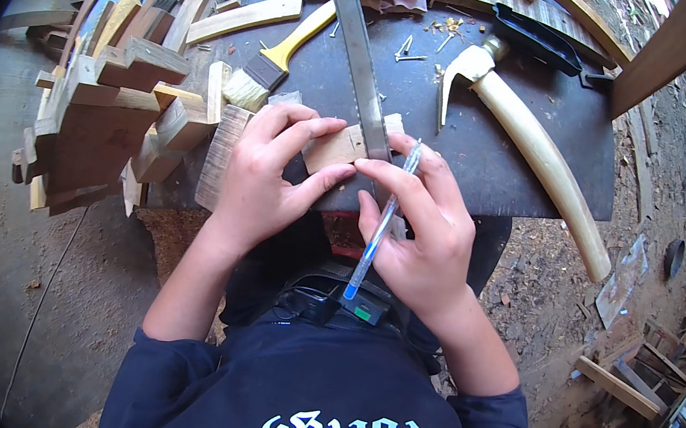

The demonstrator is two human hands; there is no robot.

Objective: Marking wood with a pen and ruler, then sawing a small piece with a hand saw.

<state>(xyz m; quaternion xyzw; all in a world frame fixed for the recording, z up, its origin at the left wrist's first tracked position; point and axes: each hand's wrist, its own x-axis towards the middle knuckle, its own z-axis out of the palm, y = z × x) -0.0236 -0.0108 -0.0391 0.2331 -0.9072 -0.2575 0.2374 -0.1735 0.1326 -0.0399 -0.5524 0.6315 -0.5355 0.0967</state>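
Note:
A small pale wood block [331, 150] lies at the near edge of the dark table. My left hand [267, 165] grips the block, thumb at its near side and fingers over the far side. Across the block runs a long metal ruler [354, 41], pointing away to the far side of the table. My right hand [429, 234] is closed around a clear pen with a blue end [371, 248], tilted between the fingers. Its fingertips also touch the ruler's near end. Whether the ruler belongs to a square cannot be made out.
A claw hammer [535, 140] lies at the right of the table [486, 177]. Left of the ruler rests a yellow-handled paintbrush [281, 59]. Several screws [408, 51] and a black tray [535, 38] sit farther back. Stacked wood offcuts [109, 118] crowd the left edge.

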